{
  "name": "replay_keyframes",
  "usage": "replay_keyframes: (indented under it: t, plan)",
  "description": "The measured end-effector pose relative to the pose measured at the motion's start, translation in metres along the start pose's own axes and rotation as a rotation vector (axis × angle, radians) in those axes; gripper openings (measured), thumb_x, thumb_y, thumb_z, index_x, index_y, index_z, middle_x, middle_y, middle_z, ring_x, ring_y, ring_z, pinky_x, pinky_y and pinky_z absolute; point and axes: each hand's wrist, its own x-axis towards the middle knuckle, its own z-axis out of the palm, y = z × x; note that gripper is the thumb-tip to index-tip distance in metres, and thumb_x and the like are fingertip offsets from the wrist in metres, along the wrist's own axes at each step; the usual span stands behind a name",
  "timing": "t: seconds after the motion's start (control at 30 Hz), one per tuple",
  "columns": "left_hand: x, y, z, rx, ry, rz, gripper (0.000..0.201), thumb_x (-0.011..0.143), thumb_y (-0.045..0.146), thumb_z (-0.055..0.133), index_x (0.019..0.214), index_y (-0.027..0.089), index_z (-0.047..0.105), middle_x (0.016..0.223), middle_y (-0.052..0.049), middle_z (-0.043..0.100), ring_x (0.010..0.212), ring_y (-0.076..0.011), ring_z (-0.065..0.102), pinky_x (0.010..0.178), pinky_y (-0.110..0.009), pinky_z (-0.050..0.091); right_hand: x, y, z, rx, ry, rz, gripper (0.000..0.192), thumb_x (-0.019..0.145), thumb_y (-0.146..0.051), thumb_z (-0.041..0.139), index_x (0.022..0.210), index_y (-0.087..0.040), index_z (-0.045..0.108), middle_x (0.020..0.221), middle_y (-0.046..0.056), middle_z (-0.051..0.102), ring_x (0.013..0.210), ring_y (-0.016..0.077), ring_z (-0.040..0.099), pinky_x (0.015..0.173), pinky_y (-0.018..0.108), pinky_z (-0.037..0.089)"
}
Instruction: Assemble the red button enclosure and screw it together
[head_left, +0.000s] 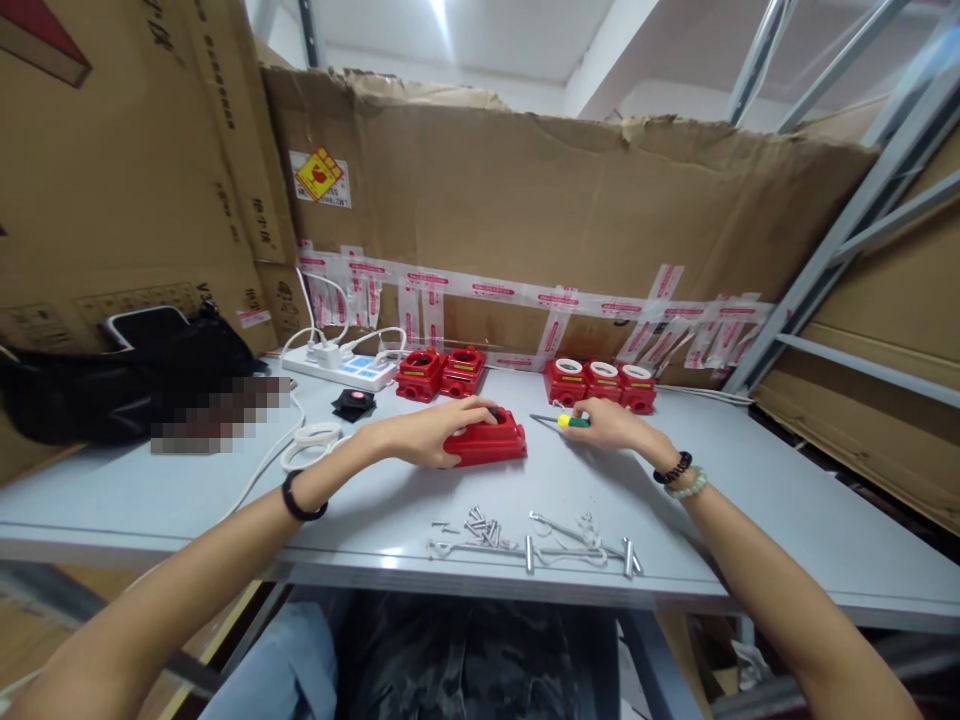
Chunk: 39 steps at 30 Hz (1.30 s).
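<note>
Holding red housing | right grip: screwdriver | white rings atop three boxes

Lt-grey tbl, cardbd wall behind, metal rack R, ceiling lt.

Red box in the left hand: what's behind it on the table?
Behind the red box in the left hand, a little leftward, stand two more red boxes, before the cardboard. Its far side, and anything right against that side, is covered.
</note>
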Motion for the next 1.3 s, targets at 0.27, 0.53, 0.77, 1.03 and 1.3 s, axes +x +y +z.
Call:
replay_keyframes:
  t: [0.27,0.53,0.77,1.03,1.3]
  plan:
    - [0.005,0.015,-0.001,-0.173,-0.011,0.058,0.026,0.085,0.038,0.056,0.104,0.02,0.058,0.139,-0.009,0.043,0.121,-0.0233,0.048,0.101,-0.036,0.04,-0.011,-0.005,-0.003,-0.082,-0.24,-0.071,0.028,0.071,-0.041,0.062,0.088,-0.019,0.064,0.088,0.008,0.069,0.076,0.0215,0.062,0.058,0.027,0.037]
    - [0.01,0.016,-0.008,-0.269,0.2,0.071,0.024,0.088,0.037,0.055,0.106,0.021,0.06,0.137,-0.009,0.046,0.121,-0.023,0.049,0.097,-0.038,0.044,-0.021,-0.015,-0.011,0.068,-0.22,-0.13,0.05,0.07,-0.055,0.064,0.104,-0.018,0.062,0.096,0.011,0.068,0.086,0.026,0.063,0.071,0.035,0.047]
    - [0.038,0.044,-0.002,-0.26,0.676,0.11,0.037,0.085,0.035,0.059,0.118,0.022,0.052,0.132,-0.011,0.045,0.126,-0.0231,0.042,0.104,-0.041,0.04,-0.027,-0.05,-0.013,0.952,0.114,-0.514,0.054,0.077,-0.048,0.065,0.123,-0.023,0.052,0.13,0.009,0.057,0.115,0.0244,0.056,0.099,0.043,0.044]
    - [0.021,0.043,-0.017,-0.236,0.579,0.021,0.053,0.085,0.039,0.057,0.131,0.023,0.037,0.127,-0.01,0.052,0.112,-0.0199,0.053,0.095,-0.037,0.045,-0.033,-0.064,-0.002,1.194,0.289,-0.524,0.037,0.08,-0.04,0.065,0.113,-0.023,0.058,0.118,0.007,0.064,0.107,0.0218,0.061,0.094,0.039,0.048]
    - [-0.084,-0.011,-0.035,0.214,0.042,-0.737,0.053,0.07,0.05,0.062,0.114,0.022,0.056,0.112,-0.01,0.063,0.101,-0.0277,0.058,0.084,-0.036,0.045,-0.027,-0.056,0.002,1.232,0.267,-0.479,0.026,0.082,-0.041,0.061,0.097,-0.021,0.062,0.103,0.006,0.068,0.094,0.0203,0.063,0.086,0.036,0.05]
